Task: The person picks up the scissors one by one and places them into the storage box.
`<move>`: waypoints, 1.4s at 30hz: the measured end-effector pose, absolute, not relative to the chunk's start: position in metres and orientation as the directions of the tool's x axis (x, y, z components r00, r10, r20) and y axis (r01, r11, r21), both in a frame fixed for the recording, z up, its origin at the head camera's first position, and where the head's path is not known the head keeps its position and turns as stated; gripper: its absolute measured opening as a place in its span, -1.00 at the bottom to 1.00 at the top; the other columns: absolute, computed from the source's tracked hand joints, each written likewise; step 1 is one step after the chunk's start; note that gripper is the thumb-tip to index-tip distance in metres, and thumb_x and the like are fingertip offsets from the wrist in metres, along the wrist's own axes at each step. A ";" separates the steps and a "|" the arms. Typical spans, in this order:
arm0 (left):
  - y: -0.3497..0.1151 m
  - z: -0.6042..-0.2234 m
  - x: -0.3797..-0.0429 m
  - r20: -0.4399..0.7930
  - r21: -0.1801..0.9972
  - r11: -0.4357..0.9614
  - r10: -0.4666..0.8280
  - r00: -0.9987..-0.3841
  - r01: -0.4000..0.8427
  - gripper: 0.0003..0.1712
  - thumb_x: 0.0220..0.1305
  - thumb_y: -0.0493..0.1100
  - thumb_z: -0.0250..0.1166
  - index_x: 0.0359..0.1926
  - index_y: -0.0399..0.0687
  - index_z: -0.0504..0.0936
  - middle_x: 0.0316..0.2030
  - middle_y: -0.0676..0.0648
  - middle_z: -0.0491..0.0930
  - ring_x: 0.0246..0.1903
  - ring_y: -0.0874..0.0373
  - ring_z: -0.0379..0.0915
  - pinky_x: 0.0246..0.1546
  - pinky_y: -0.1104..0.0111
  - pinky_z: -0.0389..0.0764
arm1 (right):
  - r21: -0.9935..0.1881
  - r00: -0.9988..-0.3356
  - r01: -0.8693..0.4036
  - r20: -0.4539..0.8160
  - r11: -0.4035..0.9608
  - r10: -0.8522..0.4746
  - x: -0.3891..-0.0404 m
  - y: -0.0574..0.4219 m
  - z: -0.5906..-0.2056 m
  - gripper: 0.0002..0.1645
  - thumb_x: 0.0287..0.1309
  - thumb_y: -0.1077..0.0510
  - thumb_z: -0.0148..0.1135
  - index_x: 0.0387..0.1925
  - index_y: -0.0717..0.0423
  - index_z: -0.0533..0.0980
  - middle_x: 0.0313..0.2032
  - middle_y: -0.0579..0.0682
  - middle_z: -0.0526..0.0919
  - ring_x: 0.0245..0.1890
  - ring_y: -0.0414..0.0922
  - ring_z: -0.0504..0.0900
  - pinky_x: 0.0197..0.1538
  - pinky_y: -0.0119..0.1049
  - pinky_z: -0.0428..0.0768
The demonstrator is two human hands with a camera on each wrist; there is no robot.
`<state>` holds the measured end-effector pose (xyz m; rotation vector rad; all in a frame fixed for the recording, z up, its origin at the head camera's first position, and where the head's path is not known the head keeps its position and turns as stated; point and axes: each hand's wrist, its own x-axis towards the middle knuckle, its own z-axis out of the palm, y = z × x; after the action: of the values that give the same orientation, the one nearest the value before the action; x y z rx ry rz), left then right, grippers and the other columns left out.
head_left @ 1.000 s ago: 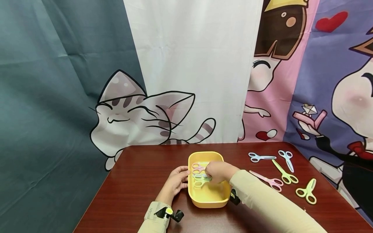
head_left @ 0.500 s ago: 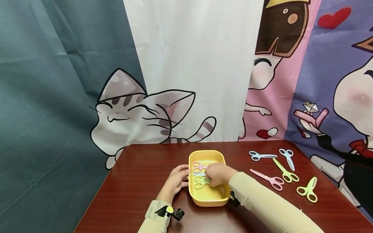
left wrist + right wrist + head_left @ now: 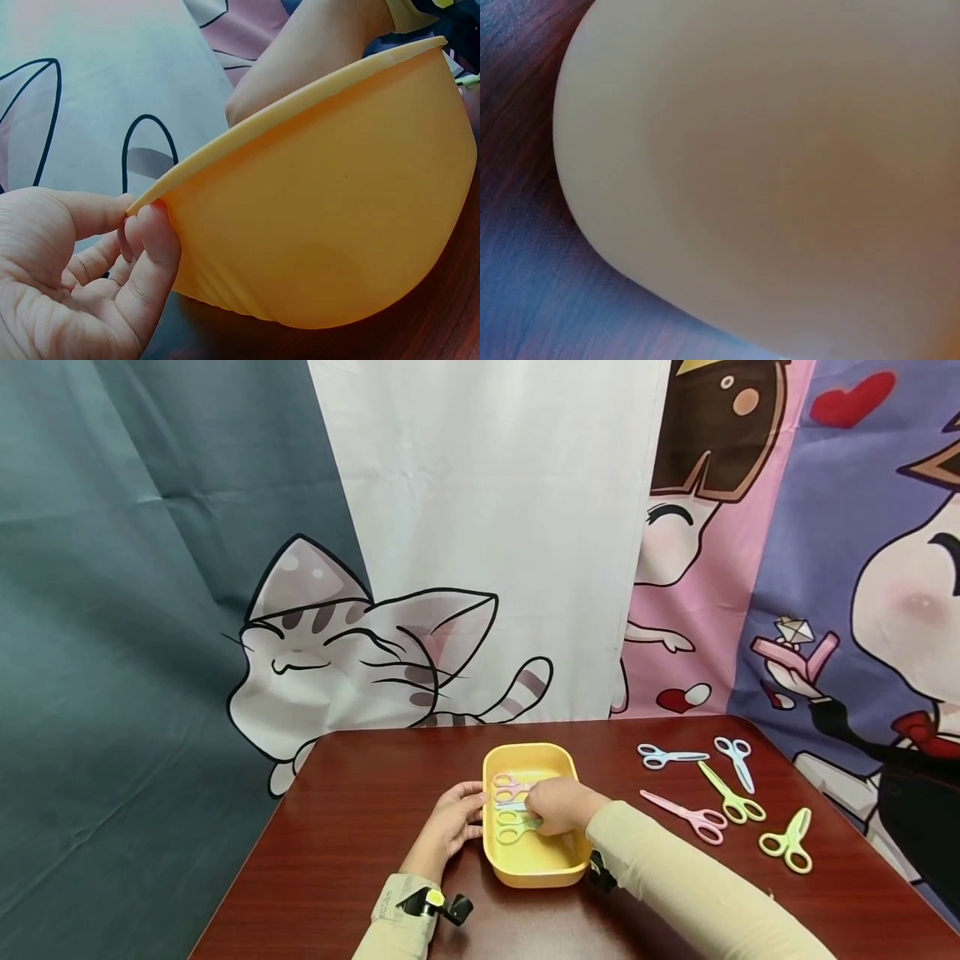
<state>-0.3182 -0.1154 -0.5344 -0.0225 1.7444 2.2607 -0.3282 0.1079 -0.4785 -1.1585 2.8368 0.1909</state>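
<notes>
A yellow plastic basin point(image 3: 542, 878) stands on the table, and my left hand point(image 3: 450, 820) pinches its left rim. In the left wrist view the thumb and fingers of that hand point(image 3: 90, 270) meet over the edge of the basin point(image 3: 322, 195). Inside the basin, my right hand point(image 3: 561, 806) has its fingers curled at the blades of green scissors point(image 3: 528, 825); the fingertips are hidden. Pink scissors point(image 3: 519, 789) and a light-blue piece point(image 3: 512, 807) lie beside them, handles to the left. The right wrist view shows just the blurred basin wall point(image 3: 780, 187) and table.
Right of the basin lie several loose scissors: two blue scissors point(image 3: 681, 757) point(image 3: 741, 768), pink scissors point(image 3: 686, 812), long green scissors point(image 3: 723, 793) and short green scissors point(image 3: 790, 841). A printed curtain point(image 3: 487, 527) hangs behind the dark red table point(image 3: 360, 827).
The green scissors have shifted slightly toward the basin's near end with my right hand, uncovering more of the light-blue piece. My left hand stays on the rim.
</notes>
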 end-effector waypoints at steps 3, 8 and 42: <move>-0.115 -0.534 -0.319 -0.180 0.948 -0.224 0.212 -0.961 -0.227 -0.52 0.47 -0.25 0.18 0.30 -0.37 0.35 -0.14 -0.18 0.62 -0.41 0.21 0.55 -0.54 0.40 0.66 | 0.077 -0.710 -0.704 -0.085 0.706 -0.699 -0.329 0.109 -0.476 -0.54 0.06 0.04 0.44 -0.70 -0.14 0.32 -0.63 -0.23 0.25 -0.60 -0.26 0.18 -0.48 -0.39 0.24; -0.118 -0.535 -0.319 -0.191 0.946 -0.223 0.204 -0.960 -0.236 -0.53 0.47 -0.25 0.18 0.31 -0.34 0.37 -0.13 -0.18 0.63 -0.41 0.21 0.55 -0.54 0.39 0.66 | 0.026 -0.690 -0.723 -0.020 0.690 -0.723 -0.332 0.115 -0.469 -0.63 0.08 -0.03 0.48 -0.62 -0.15 0.43 -0.59 -0.26 0.33 -0.56 -0.27 0.27 -0.46 -0.38 0.32; -0.115 -0.534 -0.316 -0.182 0.946 -0.227 0.219 -0.959 -0.231 -0.53 0.49 -0.22 0.18 0.31 -0.33 0.35 -0.15 -0.17 0.63 -0.40 0.22 0.55 -0.53 0.40 0.66 | -0.125 -0.859 -0.505 0.167 0.854 -0.484 -0.364 0.317 -0.423 -0.86 -0.03 0.27 0.35 -0.53 -0.03 0.57 -0.53 -0.23 0.52 -0.50 -0.23 0.45 -0.40 -0.24 0.49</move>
<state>-0.3159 -0.1148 -0.5336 -0.0145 1.7441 2.2576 -0.3636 0.3169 -0.4225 -0.8442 3.1487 -0.2704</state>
